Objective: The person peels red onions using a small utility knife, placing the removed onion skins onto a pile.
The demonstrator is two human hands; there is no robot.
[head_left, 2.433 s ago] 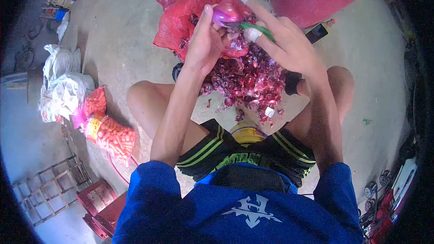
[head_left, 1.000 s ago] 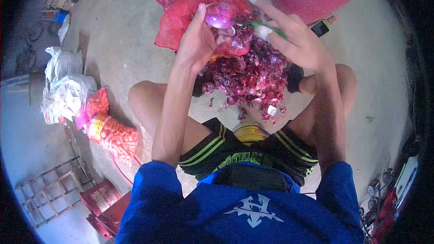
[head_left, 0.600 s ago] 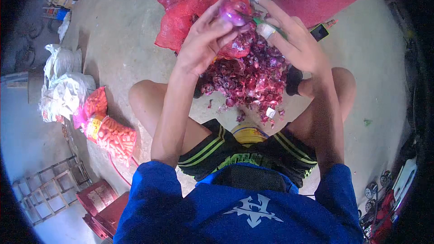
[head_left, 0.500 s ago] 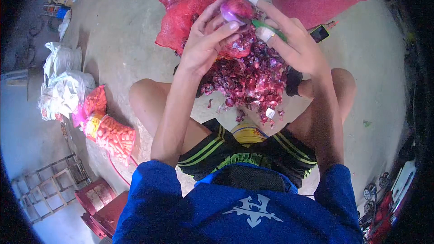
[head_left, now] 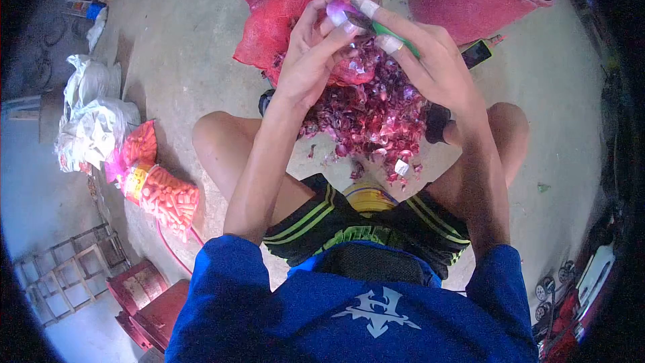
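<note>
My left hand (head_left: 312,57) is wrapped round a purple onion (head_left: 341,13), held up over a heap of onion skins (head_left: 376,117). From the other side my right hand (head_left: 430,54) grips a green-handled tool (head_left: 398,37), probably a small knife, whose dark end meets the onion. Pale tape covers the tips of two fingers of that hand. Behind my left hand lies a red mesh sack (head_left: 285,10), its contents partly hidden.
A large red tub (head_left: 477,0) stands at the upper right, beside a phone-like device (head_left: 476,54). White sacks (head_left: 101,128) and a bag of orange-red pieces (head_left: 168,195) lie at the left. A yellow object (head_left: 368,199) is between my legs.
The onion has turned between my fingers, and the right hand's fingertips with the green tool have moved slightly left and down on it. The view has shifted slightly.
</note>
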